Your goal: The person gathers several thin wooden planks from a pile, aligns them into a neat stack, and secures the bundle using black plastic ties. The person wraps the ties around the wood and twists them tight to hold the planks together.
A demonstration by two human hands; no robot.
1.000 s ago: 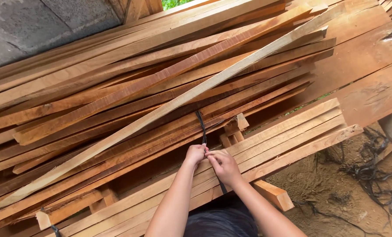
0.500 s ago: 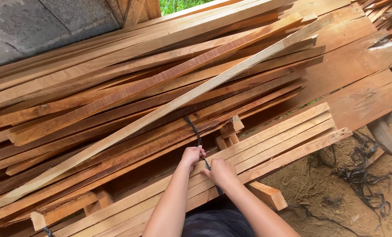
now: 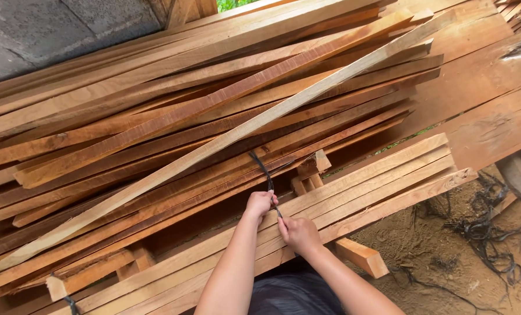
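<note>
Outdoors, stacked timber slats [image 3: 214,134] on dirt ground [image 3: 447,274]

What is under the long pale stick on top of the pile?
Under the pale stick lie many reddish-brown slats and part of the black strap that both hands hold. The pile's bottom is covered.

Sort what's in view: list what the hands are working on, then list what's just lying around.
In hand:
- left hand and right hand, both gripping the black strap
- bundle of pale slats under the hands

Lying about:
- long pale batten lying across the reddish plank stack
- tangle of black straps on the dirt
- wide boards
</note>
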